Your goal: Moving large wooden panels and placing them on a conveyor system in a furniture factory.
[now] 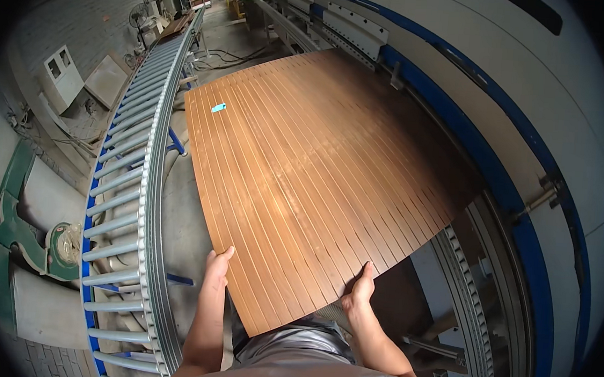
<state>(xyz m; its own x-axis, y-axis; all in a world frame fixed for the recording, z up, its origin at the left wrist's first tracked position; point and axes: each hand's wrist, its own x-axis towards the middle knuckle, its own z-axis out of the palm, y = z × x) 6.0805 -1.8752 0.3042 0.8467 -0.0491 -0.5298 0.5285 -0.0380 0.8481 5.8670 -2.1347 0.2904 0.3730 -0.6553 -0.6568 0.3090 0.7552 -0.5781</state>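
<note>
A large brown wooden panel (295,181) with long parallel grooves lies in front of me, its near edge close to my waist. My left hand (219,265) grips its left edge near the front corner, thumb on top and fingers hidden underneath. On the near edge, farther right, my right hand (361,288) holds the panel the same way, its thumb over the top face. A small light-blue tag (219,108) sticks to the far left part of the panel. The panel's right side reaches in under the machine and falls into shadow.
A roller conveyor (120,207) runs along my left. To the right stands a long machine with a blue rail (454,122) and pale housing; a toothed track (472,312) lies below it. A green machine frame (12,231) is far left. Cables (230,59) lie on the floor ahead.
</note>
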